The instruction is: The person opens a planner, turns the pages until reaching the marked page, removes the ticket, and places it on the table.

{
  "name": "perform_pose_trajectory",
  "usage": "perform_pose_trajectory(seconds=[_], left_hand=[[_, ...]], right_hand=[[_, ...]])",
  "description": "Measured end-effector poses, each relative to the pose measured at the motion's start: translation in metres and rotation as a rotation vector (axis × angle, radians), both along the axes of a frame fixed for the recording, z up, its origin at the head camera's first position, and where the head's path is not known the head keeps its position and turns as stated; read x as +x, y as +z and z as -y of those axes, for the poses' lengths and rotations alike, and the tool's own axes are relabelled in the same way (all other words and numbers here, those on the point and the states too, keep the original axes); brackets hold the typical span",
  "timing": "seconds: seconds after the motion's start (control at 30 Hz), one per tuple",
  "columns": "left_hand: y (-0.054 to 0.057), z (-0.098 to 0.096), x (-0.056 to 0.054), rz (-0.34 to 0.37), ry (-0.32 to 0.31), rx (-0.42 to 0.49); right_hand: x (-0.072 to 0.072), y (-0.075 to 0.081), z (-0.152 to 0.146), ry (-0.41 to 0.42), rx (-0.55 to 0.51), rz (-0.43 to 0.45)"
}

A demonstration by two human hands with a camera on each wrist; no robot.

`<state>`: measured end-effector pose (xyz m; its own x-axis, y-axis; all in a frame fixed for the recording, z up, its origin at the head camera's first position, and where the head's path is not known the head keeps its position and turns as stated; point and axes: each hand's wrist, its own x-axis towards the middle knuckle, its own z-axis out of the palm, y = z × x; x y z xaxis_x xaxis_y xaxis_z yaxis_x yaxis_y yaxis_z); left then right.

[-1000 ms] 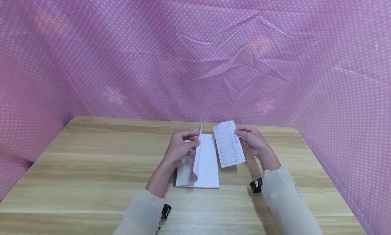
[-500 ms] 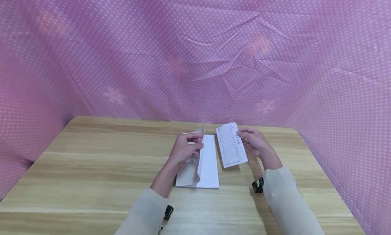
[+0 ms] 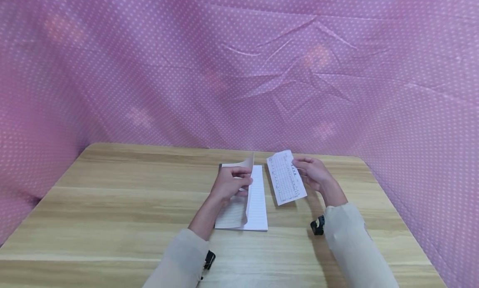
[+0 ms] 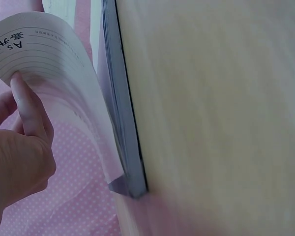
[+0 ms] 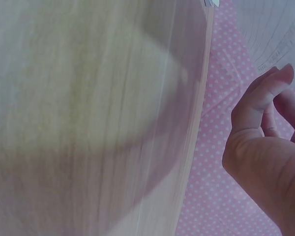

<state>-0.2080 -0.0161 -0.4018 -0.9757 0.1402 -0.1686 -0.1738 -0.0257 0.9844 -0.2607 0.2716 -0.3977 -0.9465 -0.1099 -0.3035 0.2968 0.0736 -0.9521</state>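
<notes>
A lined writing pad (image 3: 258, 205) with a dark bound left edge lies on the table. My left hand (image 3: 230, 184) pinches its lifted cover sheet (image 3: 233, 215) by the free edge, holding it bent up and to the left. In the left wrist view the sheet (image 4: 49, 44) curves away from the pad's dark spine (image 4: 120, 108), with the thumb pressed on its printed lines. My right hand (image 3: 314, 173) pinches a printed paper slip (image 3: 286, 180) by its upper right edge, tilted and just right of the pad. The slip (image 5: 270, 29) partly shows beyond the fingers in the right wrist view.
The wooden table (image 3: 112, 205) spreads to both sides of the pad. Behind it hangs a pink dotted cloth (image 3: 224, 72), which also drapes along the sides. Small black devices (image 3: 318, 225) sit at both wrists.
My left hand has shifted slightly right with the lifted sheet, so less of the lined page below shows. The right hand has drawn the slip slightly right, away from the pad.
</notes>
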Motion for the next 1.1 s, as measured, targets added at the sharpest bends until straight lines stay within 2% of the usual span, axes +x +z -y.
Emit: perform_pose_trajectory(seconds=[0.2, 0.47, 0.8, 1.1], left_hand=[[-0.001, -0.003, 0.0, -0.002, -0.005, 0.028], [-0.005, -0.008, 0.0, 0.026, 0.025, 0.006], [-0.01, -0.016, -0.001, 0.045, 0.039, 0.003], [-0.012, -0.021, 0.0, 0.065, 0.059, 0.033]], right_hand=[[0.002, 0.0, -0.001, 0.026, 0.024, -0.01], [0.002, -0.005, -0.002, 0.036, 0.088, -0.004], [-0.003, -0.011, -0.004, 0.004, 0.152, -0.01], [-0.005, -0.015, -0.005, -0.04, 0.286, -0.033]])
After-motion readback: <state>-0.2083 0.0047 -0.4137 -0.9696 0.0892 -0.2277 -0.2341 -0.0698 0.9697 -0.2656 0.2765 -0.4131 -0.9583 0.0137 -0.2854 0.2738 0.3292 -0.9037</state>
